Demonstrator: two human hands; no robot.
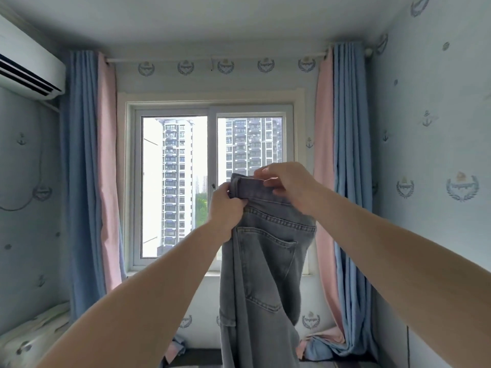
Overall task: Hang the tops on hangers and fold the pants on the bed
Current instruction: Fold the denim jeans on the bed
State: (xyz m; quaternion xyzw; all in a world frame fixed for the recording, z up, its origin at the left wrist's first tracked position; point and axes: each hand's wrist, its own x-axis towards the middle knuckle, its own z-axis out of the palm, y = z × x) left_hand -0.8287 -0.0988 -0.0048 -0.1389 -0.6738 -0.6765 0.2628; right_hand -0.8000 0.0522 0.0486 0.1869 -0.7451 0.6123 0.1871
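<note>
Left hand: Your left hand [225, 208] is sitting just left of centre frame. Its fingers are curling tight and gripping the left end of the waistband, with bunched denim running down under the palm.
Right hand: Your right hand [288, 185] is sitting slightly higher, just right of centre. Its thumb and fingers are pinching the top edge of the waistband, with the fingertips folding over the band.
Task item: The grey jeans [252, 335] are hanging in the air from both hands at centre frame, in front of the window. The seat side is facing you, with a back pocket [265, 261] showing.
Jeans, lower part: The legs are dropping straight down and running out of the bottom edge. I cannot tell whether they are reaching any surface.
Bed: A corner of the bed [29, 338], in pale leaf-patterned bedding, is showing at lower left, well apart from the jeans.
Window: A white-framed sliding window [212, 108] is filling the middle of the far wall, with tower blocks [176, 181] showing through the glass.
Curtains: A left curtain [87, 168] and a right curtain [342, 155], each blue and pink, are hanging drawn aside from a curtain rod [212, 57]. The right one's hem is pooling at lower right.
Air conditioner: A white wall unit [26, 67] is hanging at upper left.
Walls: Pale blue wallpaper [425, 155] with anchors and crests is covering both side walls.
</note>
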